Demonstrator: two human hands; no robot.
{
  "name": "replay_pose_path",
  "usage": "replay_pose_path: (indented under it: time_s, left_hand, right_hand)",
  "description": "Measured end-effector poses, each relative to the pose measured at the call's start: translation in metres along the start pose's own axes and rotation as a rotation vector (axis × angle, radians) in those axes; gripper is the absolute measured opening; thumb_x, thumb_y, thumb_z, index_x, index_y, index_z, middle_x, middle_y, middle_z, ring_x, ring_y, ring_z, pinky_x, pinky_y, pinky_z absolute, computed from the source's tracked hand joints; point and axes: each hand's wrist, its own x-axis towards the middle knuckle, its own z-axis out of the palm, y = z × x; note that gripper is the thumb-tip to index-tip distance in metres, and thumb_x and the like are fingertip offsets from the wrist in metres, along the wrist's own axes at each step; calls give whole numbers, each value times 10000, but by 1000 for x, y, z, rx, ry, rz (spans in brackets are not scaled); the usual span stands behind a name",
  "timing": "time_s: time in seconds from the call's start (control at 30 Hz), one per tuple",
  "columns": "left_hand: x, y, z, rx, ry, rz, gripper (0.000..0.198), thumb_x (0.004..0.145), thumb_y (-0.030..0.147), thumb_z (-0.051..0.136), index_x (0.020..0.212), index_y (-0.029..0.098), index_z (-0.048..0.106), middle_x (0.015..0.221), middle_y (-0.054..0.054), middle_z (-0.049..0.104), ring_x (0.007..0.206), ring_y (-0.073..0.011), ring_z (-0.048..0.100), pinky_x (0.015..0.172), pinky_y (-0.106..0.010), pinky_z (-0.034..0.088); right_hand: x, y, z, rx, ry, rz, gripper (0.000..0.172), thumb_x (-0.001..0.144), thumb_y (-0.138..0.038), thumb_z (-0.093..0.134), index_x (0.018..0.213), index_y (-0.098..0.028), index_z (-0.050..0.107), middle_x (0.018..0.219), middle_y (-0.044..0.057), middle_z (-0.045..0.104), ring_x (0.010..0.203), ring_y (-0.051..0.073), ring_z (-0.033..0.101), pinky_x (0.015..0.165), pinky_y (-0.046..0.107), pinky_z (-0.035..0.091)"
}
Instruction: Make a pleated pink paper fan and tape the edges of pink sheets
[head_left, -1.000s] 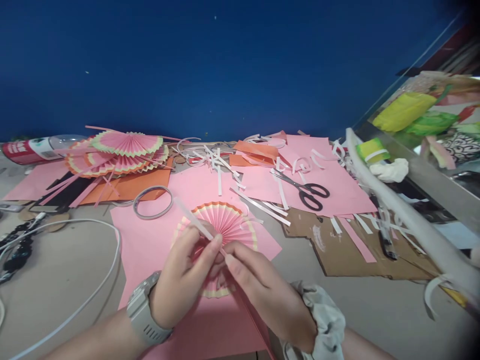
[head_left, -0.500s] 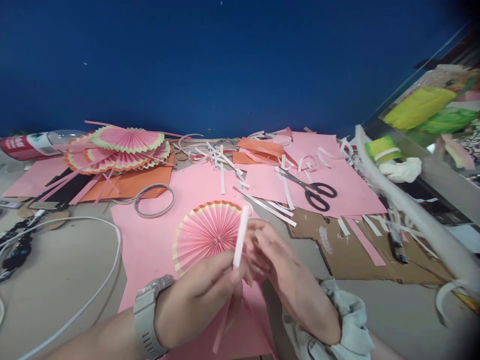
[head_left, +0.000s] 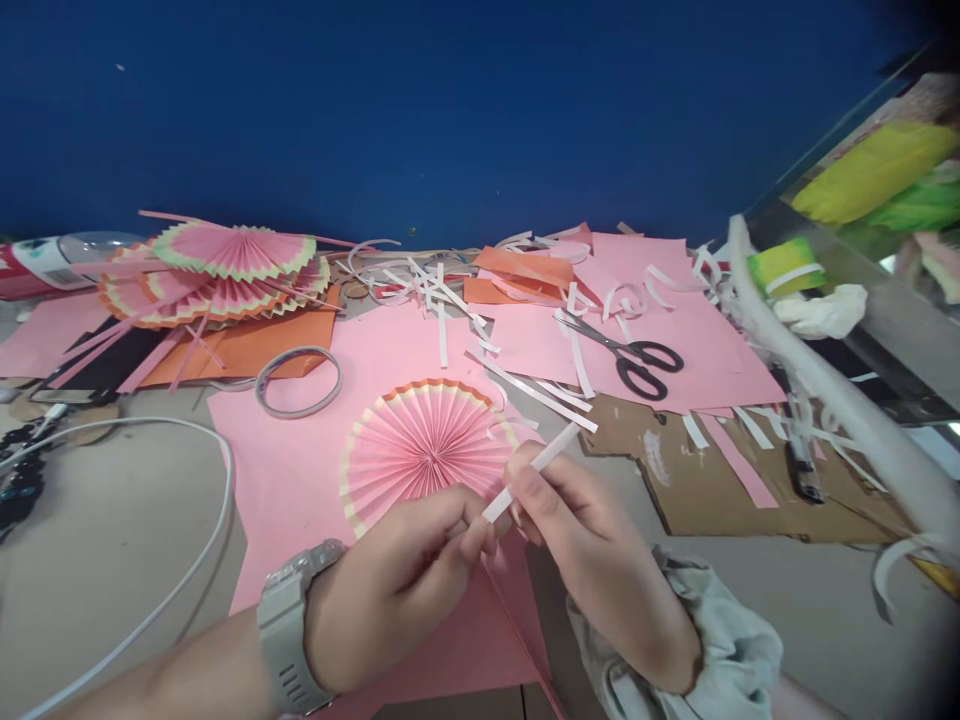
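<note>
My left hand (head_left: 405, 585) and my right hand (head_left: 592, 545) meet just below a round pleated pink paper fan (head_left: 424, 450) that lies on a pink sheet (head_left: 292, 470). Both hands pinch a narrow white strip (head_left: 536, 468) that slants up to the right. My left fingers hold its lower end, where thin pink strips hang down. My right fingers close round it a little higher. A grey watch is on my left wrist and a grey scrunchie on my right.
Black-handled scissors (head_left: 630, 358) lie on pink paper at the right. A tape ring (head_left: 298, 381) sits left of the fan, with stacked paper fans (head_left: 217, 275) behind. White strips litter the back; cardboard (head_left: 720, 490) lies to the right, a white cable (head_left: 187, 560) to the left.
The hands lifted off the fan and shifted right, uncovering it. The white strip swung from leaning up-left, through upright, to leaning up-right. The view moved slightly.
</note>
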Motion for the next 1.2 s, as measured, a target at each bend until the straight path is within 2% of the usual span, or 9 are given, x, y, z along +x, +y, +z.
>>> replay_pose_path:
  time_s: [0.2,0.43,0.5,0.6,0.7,0.77,0.93,1.1,1.2]
  left_hand:
    - [-1,-1,0,-69,11,-67,253,945,294,322,781,183,480,653,29,396,592,-99,351,560,-215,321]
    - [-4,-2,0,-135,17,-66,236,944,290,328,812,185,493,667,21,408,595,-99,358,563,-220,323]
    - [-4,-4,0,-226,100,-75,244,951,294,313,809,189,483,640,31,389,570,-91,343,546,-212,318]
    - [-2,-5,-1,-342,310,-112,222,954,308,309,861,199,479,557,58,346,481,-76,300,471,-195,298]
    - [3,-6,-2,-376,477,-107,212,951,321,317,888,203,481,505,71,317,423,-69,269,416,-190,260]
    - [5,-6,-3,-373,526,-102,209,950,318,323,876,202,481,496,72,311,418,-67,274,417,-190,257]
    - [7,-6,-4,-371,524,-111,203,947,314,330,894,197,486,497,73,315,416,-67,276,416,-193,252]
    - [7,-6,-4,-364,516,-107,198,944,310,338,895,196,492,496,76,315,419,-67,268,420,-185,258]
    - [6,-6,-4,-375,511,-116,196,940,315,343,901,197,495,495,76,325,410,-66,282,413,-181,267]
  right_hand:
    - [0,-3,2,120,-44,22,372,903,-434,394,616,-197,374,539,-66,357,500,67,359,472,195,308]
    - [1,-1,1,250,-47,46,375,900,-450,379,617,-212,441,540,-44,365,499,97,369,476,234,336]
    - [3,1,0,310,-49,33,343,910,-443,353,712,-217,519,569,-35,407,509,104,385,484,247,359]
    - [6,4,0,366,-82,66,207,893,-368,436,859,-212,567,636,-28,510,528,91,442,489,234,393]
    - [9,5,1,400,-93,123,132,862,-310,505,879,-205,583,640,-33,550,523,77,472,482,212,413]
    - [9,5,2,392,-91,149,129,853,-301,516,886,-204,594,632,-36,555,508,70,468,465,200,409]
    - [9,3,2,413,-125,153,151,846,-279,511,929,-194,605,625,-36,548,502,71,483,472,209,417]
    - [9,2,2,370,-103,161,143,839,-310,540,822,-177,588,575,-51,533,480,49,457,466,179,392]
    - [9,2,3,365,-137,143,127,864,-261,493,875,-185,594,590,-50,539,503,51,469,486,178,395]
